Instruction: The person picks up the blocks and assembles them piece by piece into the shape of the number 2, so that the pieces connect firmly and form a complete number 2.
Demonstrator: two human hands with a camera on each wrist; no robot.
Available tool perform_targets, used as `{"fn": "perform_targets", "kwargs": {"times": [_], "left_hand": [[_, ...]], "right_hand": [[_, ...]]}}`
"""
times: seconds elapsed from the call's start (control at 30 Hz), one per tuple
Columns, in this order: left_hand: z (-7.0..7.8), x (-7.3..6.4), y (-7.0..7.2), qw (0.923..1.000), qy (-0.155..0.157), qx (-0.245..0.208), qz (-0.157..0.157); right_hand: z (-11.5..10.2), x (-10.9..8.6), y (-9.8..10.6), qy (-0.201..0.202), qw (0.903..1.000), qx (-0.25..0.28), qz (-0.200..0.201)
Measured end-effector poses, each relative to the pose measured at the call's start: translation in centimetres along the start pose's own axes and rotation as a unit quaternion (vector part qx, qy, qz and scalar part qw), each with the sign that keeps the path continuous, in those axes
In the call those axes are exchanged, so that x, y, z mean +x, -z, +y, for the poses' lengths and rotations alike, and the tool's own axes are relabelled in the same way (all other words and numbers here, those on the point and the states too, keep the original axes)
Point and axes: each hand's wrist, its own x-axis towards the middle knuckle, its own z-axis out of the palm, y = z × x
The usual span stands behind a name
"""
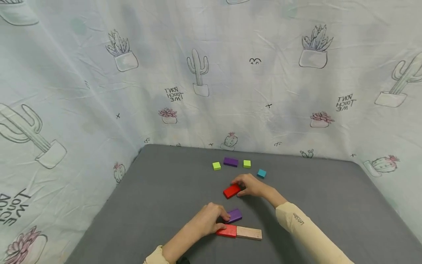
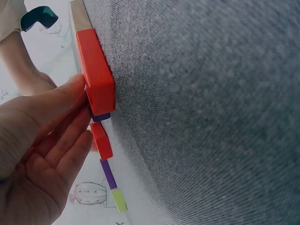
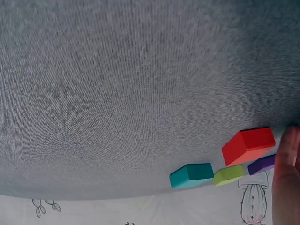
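Observation:
A purple block (image 1: 234,215) lies just beyond a red block (image 1: 226,231) near the table's front. My left hand (image 1: 211,218) pinches the purple block's left end, its index finger bent over it. The left thumb (image 2: 70,91) rests at the top edge of the near red block, which hides most of the purple one in the left wrist view. Farther out, my right hand (image 1: 251,184) holds the right end of a second red block (image 1: 232,191) between thumb and fingers. The right wrist view shows fingers (image 3: 286,164) right beside that red block (image 3: 248,144).
A bare wooden block (image 1: 249,233) continues the near red block to the right. Toward the back of the grey table (image 1: 171,183) lie two lime cubes (image 1: 216,166), another purple block (image 1: 230,162) and a teal cube (image 1: 262,173). A cactus-print curtain (image 1: 230,91) hangs behind.

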Motion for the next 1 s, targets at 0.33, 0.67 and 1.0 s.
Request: {"fn": "perform_targets", "kwargs": {"times": [0.33,0.67,1.0], "left_hand": [[-0.2,-0.2,-0.3,0.9999,-0.010,-0.007,0.002],[0.6,0.8,-0.5,0.9999,-0.015,0.002,-0.007],[0.0,0.2,-0.1,0.9999,-0.005,0.009,-0.003]], "right_hand": [[0.4,-0.4,0.3,0.041,0.9983,0.034,0.025],[-0.5,-3.9,2.9,0.052,0.9985,0.004,0.015],[-1.2,-4.6,2.8,0.161,0.9857,-0.044,-0.018]]}}
